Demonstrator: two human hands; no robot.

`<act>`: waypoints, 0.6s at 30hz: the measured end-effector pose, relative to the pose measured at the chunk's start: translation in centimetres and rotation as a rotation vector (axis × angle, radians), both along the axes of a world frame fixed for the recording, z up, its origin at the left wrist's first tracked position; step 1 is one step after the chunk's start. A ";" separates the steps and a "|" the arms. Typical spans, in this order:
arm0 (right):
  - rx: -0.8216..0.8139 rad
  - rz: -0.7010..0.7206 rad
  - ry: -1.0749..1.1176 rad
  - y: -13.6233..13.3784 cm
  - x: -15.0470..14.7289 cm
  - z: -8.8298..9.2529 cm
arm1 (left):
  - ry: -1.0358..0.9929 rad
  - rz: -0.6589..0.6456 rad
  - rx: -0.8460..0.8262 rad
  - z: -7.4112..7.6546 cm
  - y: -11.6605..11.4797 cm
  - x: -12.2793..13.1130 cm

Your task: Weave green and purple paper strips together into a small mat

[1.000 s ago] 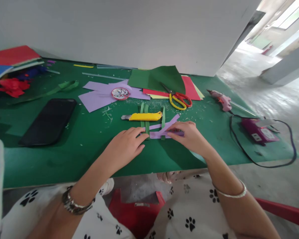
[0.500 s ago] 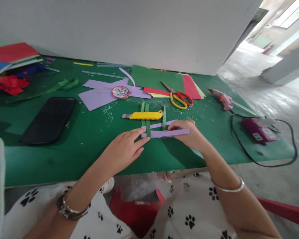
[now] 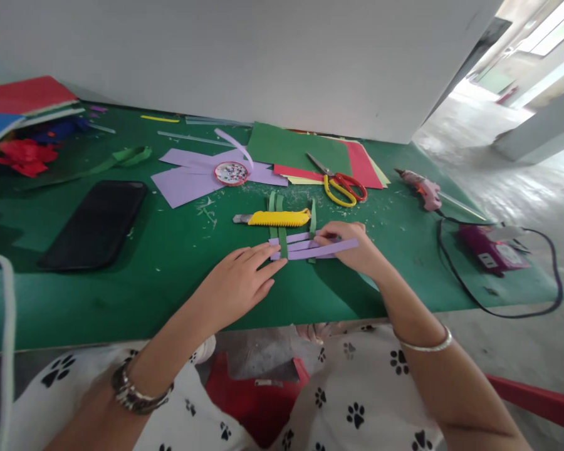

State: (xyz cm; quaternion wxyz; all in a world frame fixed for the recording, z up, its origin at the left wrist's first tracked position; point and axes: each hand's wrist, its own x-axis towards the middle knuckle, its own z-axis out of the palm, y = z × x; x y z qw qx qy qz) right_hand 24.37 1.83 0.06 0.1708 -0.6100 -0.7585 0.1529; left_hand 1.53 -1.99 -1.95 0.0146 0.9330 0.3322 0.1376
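Purple paper strips [image 3: 298, 252] lie crosswise over and under green paper strips [image 3: 282, 241] near the table's front edge. My left hand [image 3: 239, 279] rests with fingers apart, its fingertips on the left ends of the strips. The fingers of my right hand [image 3: 345, 244] are pinched around a purple strip, right of the green strip [image 3: 313, 219] that stands apart. Across the upper parts of the green strips lies a yellow cutter [image 3: 279, 218], its blade end to the left.
Scissors [image 3: 341, 185] lie on coloured sheets [image 3: 296, 147]. Purple paper [image 3: 183, 188] bears a round dish [image 3: 231, 173]. A black phone [image 3: 94, 225] is at left, a glue gun [image 3: 423, 188] and corded purple box [image 3: 491, 247] at right.
The purple strips sit differently: another strip now shows between the upper and lower ones. My right hand has shifted slightly up and left. The view has moved a little.
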 end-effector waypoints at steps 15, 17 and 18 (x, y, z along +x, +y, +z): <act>-0.068 0.020 0.117 1.0 0.5 0.7 | 0.018 0.006 -0.016 0.0 0.1 0.0; -0.073 0.034 0.124 0.8 0.5 1.0 | 0.020 0.011 -0.020 0.0 0.1 0.0; -0.087 0.038 0.136 0.7 0.6 1.1 | 0.020 0.012 -0.020 0.0 0.1 0.0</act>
